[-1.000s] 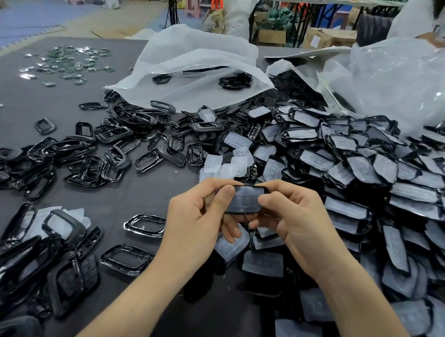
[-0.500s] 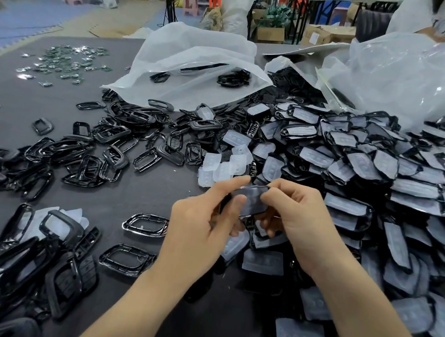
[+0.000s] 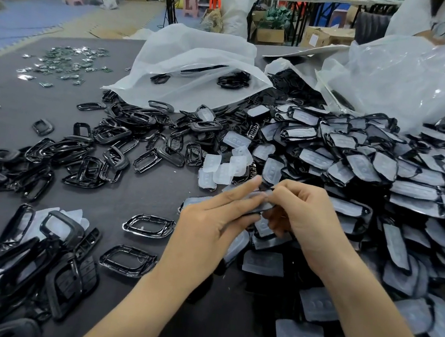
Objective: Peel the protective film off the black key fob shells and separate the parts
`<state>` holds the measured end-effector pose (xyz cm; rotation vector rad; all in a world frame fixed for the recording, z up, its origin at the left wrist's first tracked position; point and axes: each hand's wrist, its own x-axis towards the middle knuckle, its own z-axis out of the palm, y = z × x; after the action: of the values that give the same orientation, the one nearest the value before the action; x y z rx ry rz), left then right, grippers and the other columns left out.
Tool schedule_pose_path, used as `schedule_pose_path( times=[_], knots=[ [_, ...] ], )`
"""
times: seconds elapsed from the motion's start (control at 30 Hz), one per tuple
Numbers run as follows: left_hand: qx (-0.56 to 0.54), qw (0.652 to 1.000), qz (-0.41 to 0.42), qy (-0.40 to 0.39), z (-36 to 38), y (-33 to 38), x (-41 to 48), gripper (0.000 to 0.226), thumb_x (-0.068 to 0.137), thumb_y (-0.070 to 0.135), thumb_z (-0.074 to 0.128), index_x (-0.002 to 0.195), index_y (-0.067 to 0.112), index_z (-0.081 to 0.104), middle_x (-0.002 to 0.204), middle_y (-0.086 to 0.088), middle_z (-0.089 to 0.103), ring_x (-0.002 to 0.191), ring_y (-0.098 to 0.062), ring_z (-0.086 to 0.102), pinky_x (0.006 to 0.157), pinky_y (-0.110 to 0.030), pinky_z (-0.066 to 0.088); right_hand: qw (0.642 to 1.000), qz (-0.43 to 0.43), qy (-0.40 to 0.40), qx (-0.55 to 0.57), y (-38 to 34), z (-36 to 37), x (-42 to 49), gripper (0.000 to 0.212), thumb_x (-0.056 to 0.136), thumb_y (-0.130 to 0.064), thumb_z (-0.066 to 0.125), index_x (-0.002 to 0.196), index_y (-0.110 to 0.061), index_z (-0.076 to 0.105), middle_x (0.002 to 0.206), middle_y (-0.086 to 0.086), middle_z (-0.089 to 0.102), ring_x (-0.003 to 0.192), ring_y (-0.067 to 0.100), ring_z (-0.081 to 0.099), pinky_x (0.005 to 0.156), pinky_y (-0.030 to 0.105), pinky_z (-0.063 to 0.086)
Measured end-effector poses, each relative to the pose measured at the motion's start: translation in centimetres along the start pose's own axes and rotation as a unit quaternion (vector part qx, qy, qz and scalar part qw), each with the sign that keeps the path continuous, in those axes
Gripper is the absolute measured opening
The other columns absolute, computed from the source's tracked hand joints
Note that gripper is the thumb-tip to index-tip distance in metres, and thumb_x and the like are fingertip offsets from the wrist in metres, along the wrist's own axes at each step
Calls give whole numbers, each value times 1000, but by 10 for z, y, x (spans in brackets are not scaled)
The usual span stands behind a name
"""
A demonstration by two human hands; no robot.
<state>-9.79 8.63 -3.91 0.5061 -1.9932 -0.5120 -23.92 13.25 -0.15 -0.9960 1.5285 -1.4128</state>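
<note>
Black plastic, one shell [image 3: 260,207] is held just above the table [image 3: 132,201], beside the pile [image 3: 382,189] of covered shells. It is pinched by the left hand [image 3: 208,223] between straight fingers and thumb, and nipped at its edge by curled fingertips of the right hand [image 3: 305,216]. The film [image 3: 253,196] is best lifted at a corner and drawn off slowly.

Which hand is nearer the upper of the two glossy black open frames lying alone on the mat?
Left. The left hand sits just right of the glossy black open frame; the right hand is farther right, beyond it.
</note>
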Motion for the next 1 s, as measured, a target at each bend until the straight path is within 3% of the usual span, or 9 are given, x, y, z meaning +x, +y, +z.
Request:
schedule_pose_path(
  times=[0.13, 0.33, 0.5, 0.67, 0.77, 0.83, 0.9, 1.0],
  knots=[
    [4, 1000, 7, 3, 0, 1, -1, 31, 84, 4, 66, 114, 5, 69, 131, 3, 57, 110, -2, 63, 94, -20, 51, 1000, -21, 0, 6, 0, -1, 1, 34, 82, -3, 54, 51, -16, 57, 50, 3, 56, 43, 13, 48, 41, 21, 37],
    [53, 998, 20, 42, -1, 2, 1, 23, 88, 15, 65, 106, 4, 73, 118, 1, 65, 105, -2, 63, 95, -14, 47, 999, -39, 18, 18, 1, -1, 2, 26, 83, 3, 54, 60, -7, 58, 51, 2, 55, 42, 13, 48, 39, 20, 37],
    [62, 995, -20, 79, -5, 4, 1, 21, 92, 18, 58, 99, 7, 75, 119, 2, 65, 88, -5, 66, 76, -11, 51, 998, -58, 19, 21, 2, 0, 2, 25, 84, 4, 55, 62, -8, 57, 51, 2, 52, 44, 14, 50, 40, 20, 39],
    [29, 989, -81, 119, -6, 3, 1, 20, 92, 25, 61, 87, 10, 73, 85, 10, 72, 65, -11, 64, 60, -19, 50, 998, -61, 15, 18, 5, 2, 2, 27, 85, 4, 56, 62, -10, 57, 48, -5, 52, 44, 13, 51, 41, 21, 41],
    [-29, 977, -174, 117, -6, 4, 1, 6, 86, 30, 66, 81, 33, 68, 60, 5, 64, 56, -13, 59, 57, -29, 52, 998, -63, 8, 10, 6, 2, 2, 25, 84, 4, 56, 63, -8, 58, 49, -3, 52, 46, 14, 53, 42, 21, 42],
    [-83, 964, -235, 91, -5, 4, 1, 10, 84, 31, 66, 77, 34, 60, 57, -5, 58, 57, -30, 55, 58, -42, 54, 997, -76, -7, -7, 7, 3, 2, 23, 85, 4, 56, 66, -8, 59, 51, -1, 55, 49, 15, 54, 44, 22, 44],
    [-188, 937, -283, 76, -4, 6, 2, 16, 87, 23, 66, 84, 32, 54, 66, -10, 66, 63, -36, 64, 63, -47, 59, 995, -92, -16, -20, 8, 4, 3, 23, 86, 3, 56, 67, -10, 61, 55, 1, 58, 52, 17, 56, 47, 23, 46],
    [-298, 894, -326, 79, -4, 8, 5, 16, 93, 5, 59, 97, 20, 57, 78, -8, 75, 73, -26, 74, 60, -30, 59, 994, -108, -21, -16, 10, 4, 3, 24, 87, 2, 57, 69, -13, 62, 59, 2, 59, 53, 15, 57, 51, 24, 48]
  ],
)
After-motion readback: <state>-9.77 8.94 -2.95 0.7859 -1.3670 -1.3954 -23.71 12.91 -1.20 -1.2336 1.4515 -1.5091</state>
